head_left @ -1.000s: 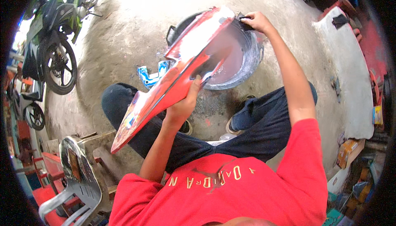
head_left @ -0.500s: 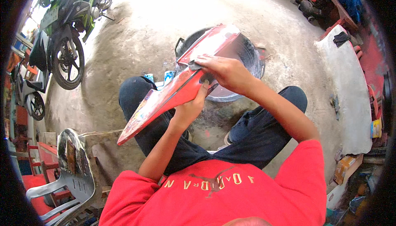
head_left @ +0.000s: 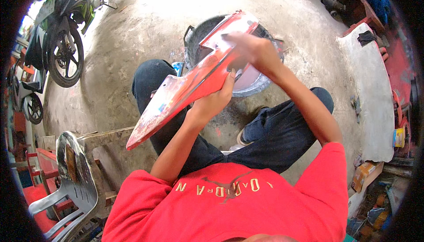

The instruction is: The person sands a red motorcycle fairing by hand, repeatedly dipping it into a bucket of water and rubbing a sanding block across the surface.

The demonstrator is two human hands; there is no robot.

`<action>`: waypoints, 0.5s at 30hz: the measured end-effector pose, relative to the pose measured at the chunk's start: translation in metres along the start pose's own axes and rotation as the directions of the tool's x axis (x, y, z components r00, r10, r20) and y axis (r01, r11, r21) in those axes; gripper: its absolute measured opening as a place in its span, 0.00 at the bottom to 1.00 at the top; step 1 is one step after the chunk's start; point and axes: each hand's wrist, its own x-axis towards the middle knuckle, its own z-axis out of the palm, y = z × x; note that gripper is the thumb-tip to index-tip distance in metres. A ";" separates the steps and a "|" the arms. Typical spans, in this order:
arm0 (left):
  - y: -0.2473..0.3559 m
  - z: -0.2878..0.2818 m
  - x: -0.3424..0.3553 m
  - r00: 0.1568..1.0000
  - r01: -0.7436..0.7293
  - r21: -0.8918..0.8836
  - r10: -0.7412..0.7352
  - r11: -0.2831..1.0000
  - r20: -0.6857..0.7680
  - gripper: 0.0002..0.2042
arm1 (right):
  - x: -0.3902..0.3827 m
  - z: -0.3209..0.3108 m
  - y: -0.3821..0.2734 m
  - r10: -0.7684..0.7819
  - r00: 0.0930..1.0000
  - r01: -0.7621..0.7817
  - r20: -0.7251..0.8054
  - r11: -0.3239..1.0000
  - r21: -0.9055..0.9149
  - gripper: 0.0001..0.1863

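A long red and white motorcycle fairing panel (head_left: 176, 92), with scuffed patches and a pointed lower end, slants across my lap and over a round dark tub (head_left: 191, 49). My left hand (head_left: 211, 102) grips its lower edge near the middle, thumb on the upper face. Over the upper part of the panel, my right hand (head_left: 255, 51) is smeared by motion. A small dark grey piece of sandpaper (head_left: 226, 37) shows at its fingertips. The tub holds cloudy liquid, partly hidden by the panel and my right arm.
Motorcycles (head_left: 66, 54) stand at the left on the concrete floor. A grey plastic chair (head_left: 81, 184) is at the lower left. To the right lies a long pale panel (head_left: 369, 100) with a black cloth (head_left: 366, 38) on it. A blue and white container (head_left: 177, 67) sits beside the tub.
My right hand has slid up along the panel toward its far end with the sandpaper. The left hand still grips the panel, which appears slightly higher and farther right in view.
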 end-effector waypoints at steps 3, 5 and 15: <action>-0.010 0.004 -0.001 0.999 -0.032 0.153 0.026 0.988 0.044 0.14 | -0.004 0.016 -0.050 -0.396 0.894 0.391 -0.210 0.918 -0.067 0.28; -0.005 0.006 -0.010 0.983 -0.118 0.358 0.059 0.926 0.172 0.14 | -0.001 -0.001 -0.027 -0.198 0.977 0.204 -0.082 0.977 0.059 0.25; 0.001 -0.005 0.009 0.970 0.240 -0.354 -0.240 0.904 0.043 0.18 | 0.001 0.003 -0.006 -0.112 0.991 0.120 -0.068 0.986 0.118 0.31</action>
